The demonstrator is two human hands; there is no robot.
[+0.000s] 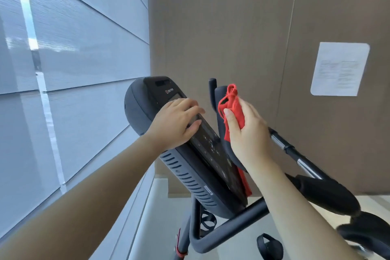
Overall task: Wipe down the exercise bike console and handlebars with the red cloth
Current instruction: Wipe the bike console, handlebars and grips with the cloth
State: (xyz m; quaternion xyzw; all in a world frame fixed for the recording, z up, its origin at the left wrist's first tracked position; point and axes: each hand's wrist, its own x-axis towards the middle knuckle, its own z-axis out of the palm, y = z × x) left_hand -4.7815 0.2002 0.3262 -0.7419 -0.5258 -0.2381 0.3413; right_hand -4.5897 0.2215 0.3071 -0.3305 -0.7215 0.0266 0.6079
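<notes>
My right hand (pixel 247 133): closed around the red cloth (pixel 232 110), thumb pinning it against the dark handlebar grip (pixel 226 143); cloth bunched above my thumb, a strip trailing below the wrist. My left hand (pixel 177 124): fingers spread flat on the console (pixel 202 154). Console logo near its top edge: too blurred to read. Wall notice (pixel 339 68): text illegible.
</notes>
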